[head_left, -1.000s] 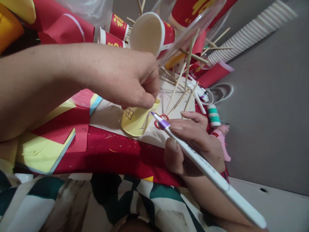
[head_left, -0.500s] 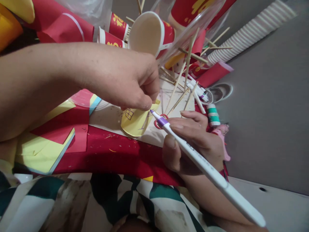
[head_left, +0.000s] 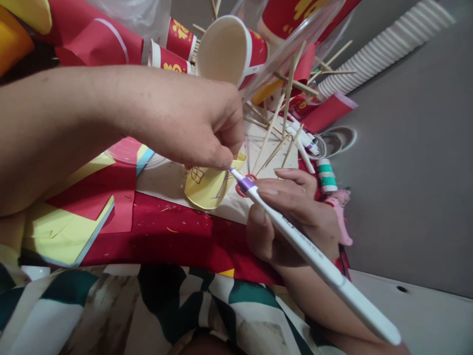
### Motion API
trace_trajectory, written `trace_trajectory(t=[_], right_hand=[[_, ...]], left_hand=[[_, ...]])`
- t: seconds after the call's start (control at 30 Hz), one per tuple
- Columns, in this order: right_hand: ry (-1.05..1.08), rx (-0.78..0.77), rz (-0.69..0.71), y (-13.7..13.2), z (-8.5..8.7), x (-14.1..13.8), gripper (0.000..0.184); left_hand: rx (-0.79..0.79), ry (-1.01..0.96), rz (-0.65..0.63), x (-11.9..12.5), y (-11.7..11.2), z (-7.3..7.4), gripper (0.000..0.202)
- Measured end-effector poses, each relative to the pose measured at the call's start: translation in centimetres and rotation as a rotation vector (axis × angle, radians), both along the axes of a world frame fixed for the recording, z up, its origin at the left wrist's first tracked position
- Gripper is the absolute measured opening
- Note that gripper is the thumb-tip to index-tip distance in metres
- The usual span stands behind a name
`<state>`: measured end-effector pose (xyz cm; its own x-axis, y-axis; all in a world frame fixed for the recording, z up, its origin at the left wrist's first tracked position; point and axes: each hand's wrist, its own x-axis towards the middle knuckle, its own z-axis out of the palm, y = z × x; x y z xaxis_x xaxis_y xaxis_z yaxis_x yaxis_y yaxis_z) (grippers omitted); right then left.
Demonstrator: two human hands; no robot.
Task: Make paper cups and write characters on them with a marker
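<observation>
Red cloth (head_left: 177, 244) covers the table just beyond the person's green, black and white patterned clothing (head_left: 254, 301). Above it, the right hand (head_left: 295, 212) grips a slim white marker (head_left: 306, 254) with a purple collar, its tip pointing up and left. On a pale board (head_left: 162, 185) stands a small yellow paper tube (head_left: 205, 192), curved in front and drawn with purple lines: a gridded window and, to its right, a stroke with short branches. It lies beneath the left hand (head_left: 199, 118), whose closed fingers and thumb hold its upper edge; the marker tip meets it beside that thumb, though actual contact is unclear. Farther back are wooden sticks (head_left: 274, 125), a red-and-white paper cup (head_left: 221, 52) and a grey wall (head_left: 417, 172).
</observation>
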<state>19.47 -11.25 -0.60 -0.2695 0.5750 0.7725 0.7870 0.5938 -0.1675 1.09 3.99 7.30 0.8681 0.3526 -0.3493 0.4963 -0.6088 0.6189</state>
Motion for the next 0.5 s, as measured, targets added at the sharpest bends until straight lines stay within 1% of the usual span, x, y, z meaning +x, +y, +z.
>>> trace_trajectory(t=[0.13,0.27,0.4,0.5], right_hand=[[0.045,0.084,0.011,0.5,-0.8,-0.1,0.017],[0.039,0.055,0.000,0.6,-1.0,-0.2,0.018],[0.048,0.082,0.019,0.6,-1.0,-0.1,0.017],[0.071,0.051,0.026,0.4,-1.1,-0.1,0.013]], left_hand=[[-0.013,0.014,-0.020,0.0,0.1,0.1,0.029],[0.029,-0.021,-0.038,-0.1,0.1,0.0,0.031],[0.059,-0.061,-0.090,-0.2,0.3,-0.5,0.036],[0.060,-0.125,-0.139,-0.3,0.6,-0.9,0.040]])
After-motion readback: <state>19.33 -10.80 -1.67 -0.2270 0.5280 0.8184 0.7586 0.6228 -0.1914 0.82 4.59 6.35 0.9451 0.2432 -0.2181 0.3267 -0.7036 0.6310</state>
